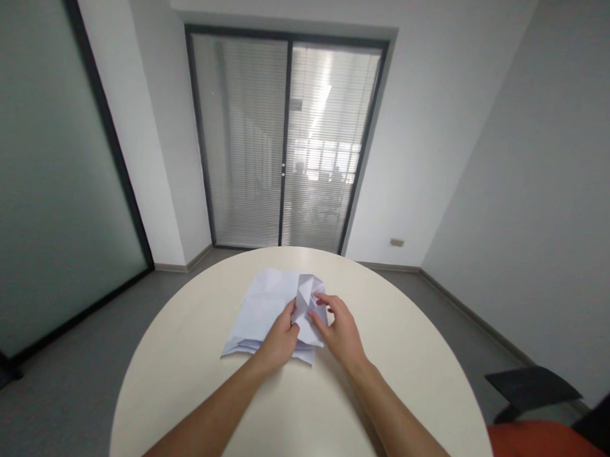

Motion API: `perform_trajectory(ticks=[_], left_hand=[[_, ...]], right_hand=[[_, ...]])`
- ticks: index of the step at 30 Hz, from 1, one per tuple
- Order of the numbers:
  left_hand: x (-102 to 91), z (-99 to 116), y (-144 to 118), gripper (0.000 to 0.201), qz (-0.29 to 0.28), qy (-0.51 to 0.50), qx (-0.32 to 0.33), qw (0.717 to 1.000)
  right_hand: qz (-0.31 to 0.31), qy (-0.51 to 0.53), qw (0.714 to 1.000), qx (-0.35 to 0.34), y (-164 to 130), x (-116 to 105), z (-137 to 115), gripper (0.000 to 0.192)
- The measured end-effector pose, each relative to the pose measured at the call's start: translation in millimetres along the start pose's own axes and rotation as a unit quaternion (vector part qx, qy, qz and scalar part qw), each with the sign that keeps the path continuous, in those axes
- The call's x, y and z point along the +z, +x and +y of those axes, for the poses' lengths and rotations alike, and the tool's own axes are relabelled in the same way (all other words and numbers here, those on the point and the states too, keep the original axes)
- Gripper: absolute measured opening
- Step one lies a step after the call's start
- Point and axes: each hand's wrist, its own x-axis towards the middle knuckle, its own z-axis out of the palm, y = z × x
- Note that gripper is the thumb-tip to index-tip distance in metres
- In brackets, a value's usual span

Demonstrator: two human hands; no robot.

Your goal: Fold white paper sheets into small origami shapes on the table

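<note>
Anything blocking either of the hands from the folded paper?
Nothing visible. The left hand grips the folded paper by its left side; the right hand is at its right side with no other object in between. The paper sheets lie underneath on the table, not in the way.

Bare-skinned all the way here!
Left hand point(280, 337) and right hand point(344, 330) uncovered, slender fingers point(328, 300) on both, left forearm point(211, 412) and right forearm point(396, 415) widening smoothly from narrow wrists point(263, 362)
</note>
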Motion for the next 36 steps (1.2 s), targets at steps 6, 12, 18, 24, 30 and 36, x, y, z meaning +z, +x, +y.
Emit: perform_trajectory(ticks=[6, 12, 18, 24, 30, 36], left_hand=[[0.5, 3.6, 2.7, 0.032, 0.015, -0.005, -0.076, 0.997], [-4.6, -1.8, 5.1, 0.059, 0.096, -0.002, -0.127, 0.987], [-6.1, -0.7, 7.7, 0.053, 0.146, -0.02, -0.079, 0.986], [-1.9, -0.3, 11.6, 0.041, 0.121, -0.106, -0.068, 0.985], [-1.4, -7.8, 11.9, 0.051, 0.14, -0.149, -0.107, 0.973], [-7.5, -17.6, 16.5, 0.038, 0.21, -0.162, -0.143, 0.954]], right_hand=[[0.022, -0.039, 0.999, 0.012, 2.2, -0.4, 3.7, 0.022], [-0.021, -0.05, 0.998, -0.015, -0.5, -2.5, 1.3, 0.024], [-0.052, -0.046, 0.996, -0.049, -4.9, -3.9, -7.0, 0.046], [-0.069, -0.065, 0.994, -0.059, -5.5, -4.2, -8.1, 0.046], [-0.05, -0.093, 0.992, -0.069, -4.8, -3.2, -6.7, 0.006], [-0.011, 0.019, 0.999, -0.032, -5.8, -4.3, -9.8, 0.009]])
